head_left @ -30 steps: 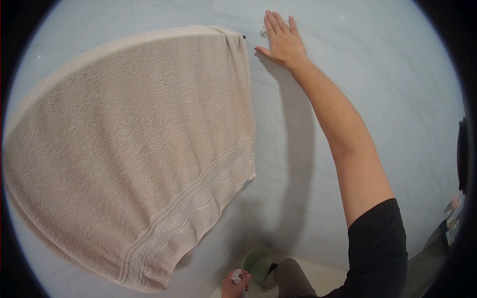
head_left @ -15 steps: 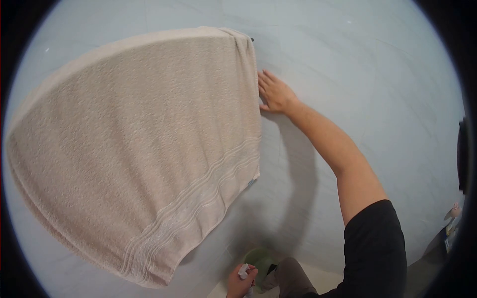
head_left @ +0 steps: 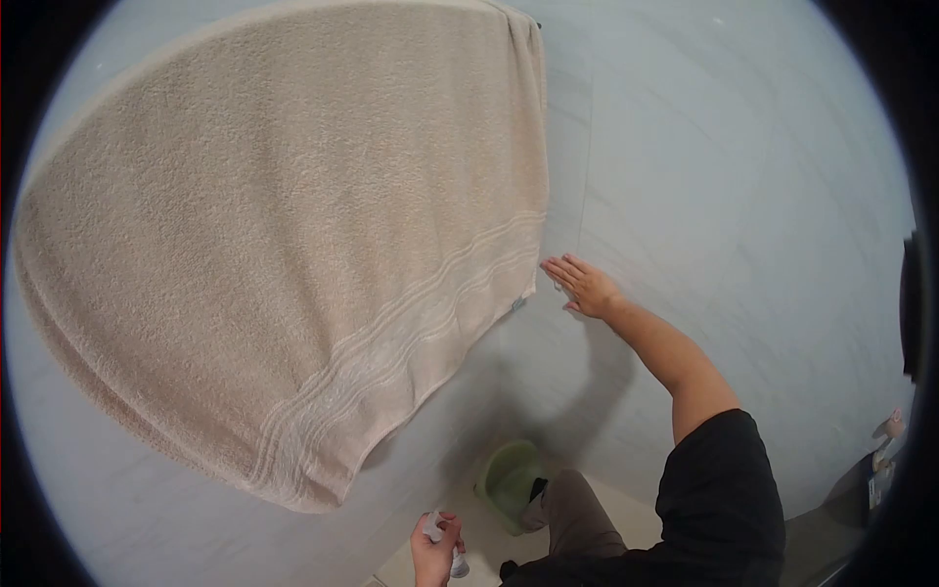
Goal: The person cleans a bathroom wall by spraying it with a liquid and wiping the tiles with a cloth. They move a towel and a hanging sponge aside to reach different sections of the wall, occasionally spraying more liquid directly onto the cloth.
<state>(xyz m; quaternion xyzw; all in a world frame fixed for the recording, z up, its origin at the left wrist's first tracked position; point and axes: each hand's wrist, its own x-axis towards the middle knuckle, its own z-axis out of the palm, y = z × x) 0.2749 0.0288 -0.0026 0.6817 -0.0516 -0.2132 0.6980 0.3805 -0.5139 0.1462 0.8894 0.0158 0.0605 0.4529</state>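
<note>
My right hand (head_left: 584,286) lies against the pale marbled wall (head_left: 704,196), fingers stretched out, just right of the towel's lower right edge. A small whitish bit shows by its fingers, too small to name. The big beige towel (head_left: 293,215) hangs over the wall, with a ribbed band across its lower part. Low in the view, my left hand (head_left: 430,556) is closed around a small white bottle (head_left: 459,565); its white top looks like a spray head, and the fingers hide the middle.
Below the towel stands a green plastic stool or tub (head_left: 509,479), with a dark-trousered leg (head_left: 577,514) beside it. A dark object (head_left: 911,308) is at the right edge. Several small items (head_left: 883,470) sit at the lower right.
My right hand has slid down the wall along the towel's edge. The view has tilted down, so the towel sits higher and more of the green object shows. My left hand still holds the bottle.
</note>
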